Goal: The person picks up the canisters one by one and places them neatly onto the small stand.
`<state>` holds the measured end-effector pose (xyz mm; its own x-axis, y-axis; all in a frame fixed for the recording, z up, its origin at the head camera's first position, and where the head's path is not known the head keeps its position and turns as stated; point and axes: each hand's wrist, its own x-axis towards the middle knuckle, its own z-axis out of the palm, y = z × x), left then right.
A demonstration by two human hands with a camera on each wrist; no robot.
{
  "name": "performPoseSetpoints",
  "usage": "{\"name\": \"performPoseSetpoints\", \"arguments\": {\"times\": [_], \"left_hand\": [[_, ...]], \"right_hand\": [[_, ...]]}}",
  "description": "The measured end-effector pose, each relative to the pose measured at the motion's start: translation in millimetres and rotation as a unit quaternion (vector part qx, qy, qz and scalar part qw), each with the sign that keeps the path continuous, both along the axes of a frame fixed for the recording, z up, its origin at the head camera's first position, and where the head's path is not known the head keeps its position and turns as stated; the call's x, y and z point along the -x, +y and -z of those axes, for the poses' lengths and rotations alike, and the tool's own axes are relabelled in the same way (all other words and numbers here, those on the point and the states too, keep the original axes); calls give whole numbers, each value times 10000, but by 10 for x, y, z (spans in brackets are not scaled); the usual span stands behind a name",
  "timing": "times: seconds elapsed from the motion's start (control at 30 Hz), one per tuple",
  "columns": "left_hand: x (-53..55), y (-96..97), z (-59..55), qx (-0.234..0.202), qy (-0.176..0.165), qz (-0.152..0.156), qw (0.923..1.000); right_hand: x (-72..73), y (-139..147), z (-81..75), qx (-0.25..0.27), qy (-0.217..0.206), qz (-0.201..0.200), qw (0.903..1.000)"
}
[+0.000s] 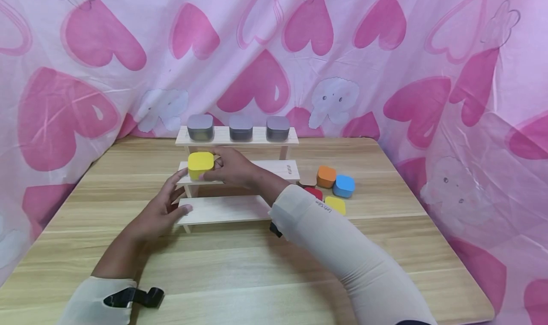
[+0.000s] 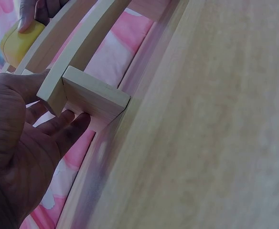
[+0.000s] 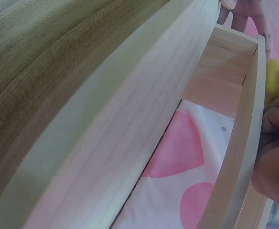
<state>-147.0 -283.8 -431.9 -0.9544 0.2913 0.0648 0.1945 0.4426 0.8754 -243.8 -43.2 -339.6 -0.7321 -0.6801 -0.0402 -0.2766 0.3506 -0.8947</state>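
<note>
My right hand (image 1: 233,168) pinches a small yellow tin (image 1: 200,165) with rounded corners, at the left end of the middle tier of a wooden three-step shelf (image 1: 227,210). Whether the tin touches the board cannot be told. At the shelf's left end my left hand (image 1: 158,213) grips the lowest tier, its thumb on top; in the left wrist view the fingers (image 2: 75,131) curl below the board beside its wooden leg (image 2: 96,93). Three grey tins (image 1: 241,128) stand in a row along the top tier. The right wrist view shows only part of the yellow tin (image 3: 275,82).
Right of the shelf, an orange tin (image 1: 327,176), a blue tin (image 1: 343,186), another yellow tin (image 1: 335,205) and a red tin (image 1: 314,192) sit on the wooden table (image 1: 205,277); my right sleeve partly covers some. A pink heart-patterned cloth (image 1: 257,84) hangs behind the table.
</note>
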Motion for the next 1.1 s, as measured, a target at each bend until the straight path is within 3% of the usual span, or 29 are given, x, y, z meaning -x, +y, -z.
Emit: {"name": "performPoseSetpoints", "arguments": {"times": [0.57, 1.1], "left_hand": [[4, -7, 12, 34, -101, -38, 9999], [8, -4, 7, 30, -94, -24, 9999]], "right_hand": [[7, -25, 15, -157, 260, -31, 9995], [-9, -13, 9, -40, 26, 50, 10000]]}}
